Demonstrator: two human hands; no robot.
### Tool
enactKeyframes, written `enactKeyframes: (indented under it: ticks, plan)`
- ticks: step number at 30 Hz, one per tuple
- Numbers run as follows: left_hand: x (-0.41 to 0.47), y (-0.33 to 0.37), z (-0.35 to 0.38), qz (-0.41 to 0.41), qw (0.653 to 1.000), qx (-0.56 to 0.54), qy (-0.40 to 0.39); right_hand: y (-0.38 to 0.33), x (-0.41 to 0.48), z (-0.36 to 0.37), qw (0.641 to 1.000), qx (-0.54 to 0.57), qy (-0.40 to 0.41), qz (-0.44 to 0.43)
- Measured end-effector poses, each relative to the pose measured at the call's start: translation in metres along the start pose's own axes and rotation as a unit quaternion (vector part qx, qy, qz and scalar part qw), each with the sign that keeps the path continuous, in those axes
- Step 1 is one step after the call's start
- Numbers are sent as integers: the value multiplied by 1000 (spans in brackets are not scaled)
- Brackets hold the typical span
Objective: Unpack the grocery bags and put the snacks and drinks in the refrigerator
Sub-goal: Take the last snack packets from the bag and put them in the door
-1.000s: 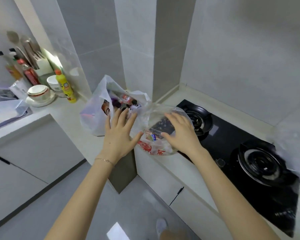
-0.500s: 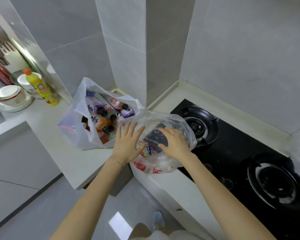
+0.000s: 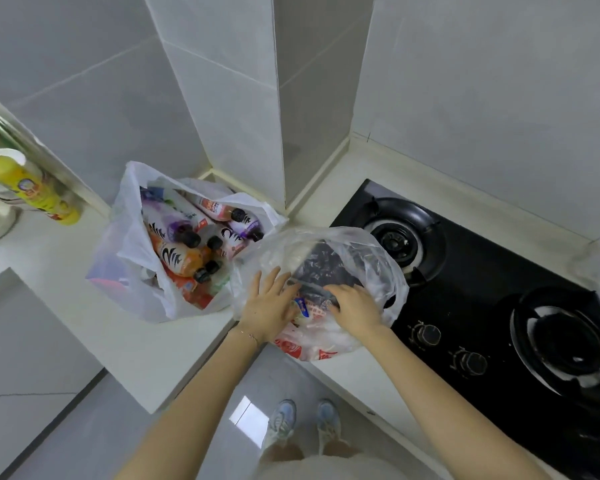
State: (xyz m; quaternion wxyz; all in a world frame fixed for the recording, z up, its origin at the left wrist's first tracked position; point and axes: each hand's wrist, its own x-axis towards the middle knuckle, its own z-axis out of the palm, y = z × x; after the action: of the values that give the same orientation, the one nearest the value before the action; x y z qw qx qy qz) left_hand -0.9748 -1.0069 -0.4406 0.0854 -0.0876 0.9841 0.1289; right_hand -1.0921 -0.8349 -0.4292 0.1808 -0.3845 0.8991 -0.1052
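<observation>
Both hands, left hand (image 3: pixel 269 308) and right hand (image 3: pixel 355 306), lie with spread fingers on the clear snack bag (image 3: pixel 326 292) at the counter (image 3: pixel 84 306) corner, beside the white bag of drinks (image 3: pixel 174 244).

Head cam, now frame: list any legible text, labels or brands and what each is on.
No text is legible.
Drink bottles in the white bag: bold black brush-style marks and small print on the labels, too blurred to read.
Yellow bottle: colourful label, unreadable.
Clear bag under the left hand and right hand: red print low on the plastic, and a blue-and-white packet inside, both illegible.
Stove knobs: markings too small.
</observation>
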Motion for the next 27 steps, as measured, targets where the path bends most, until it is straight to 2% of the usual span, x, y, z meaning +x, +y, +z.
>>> enactKeyframes:
  ticks: [8,15,18,27]
  plan:
    - [5,-12,19,18,999,-25,-18,9,-20,11,997,-1,-16,73]
    - [10,-8,30,38,998,-7,-52,19,-36,27,990,-20,-63,124]
    - [12,-7,36,47,998,-18,-34,21,-41,31,990,-33,-54,125]
    - [17,0,43,33,998,20,-54,21,-37,40,992,-39,-34,115]
